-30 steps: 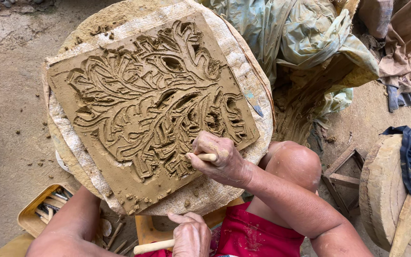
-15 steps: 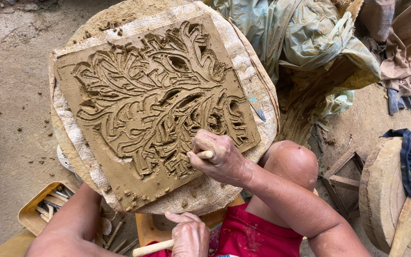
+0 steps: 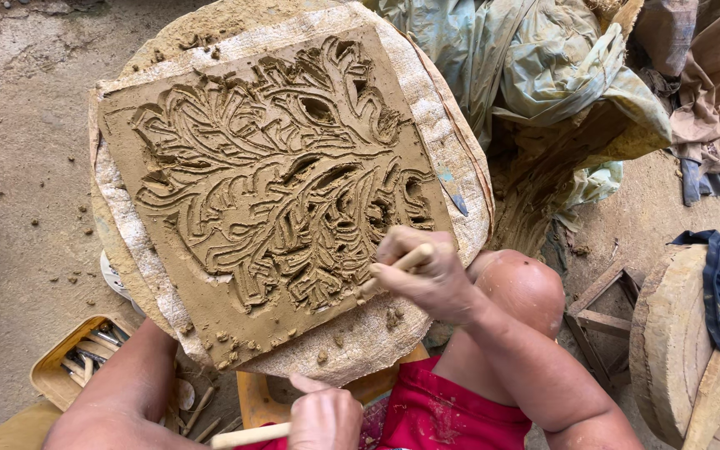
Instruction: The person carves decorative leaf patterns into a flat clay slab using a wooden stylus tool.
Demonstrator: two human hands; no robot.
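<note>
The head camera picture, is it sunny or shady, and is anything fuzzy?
Head view: soft, even daylight, no glare; the square brown carved clay slab is sharp, with small shadows in its grooves. Head view: the right hand holding a thin wooden carving stick looks crisp; the left hand at the bottom edge is cut off.

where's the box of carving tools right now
In the head view the box of carving tools sits on the ground at lower left, below the clay slab and beside the left forearm.

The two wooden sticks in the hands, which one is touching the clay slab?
The stick in the right hand: its tip rests on the carved clay slab at its lower right. The other stick, in the left hand, is off the slab.
</note>
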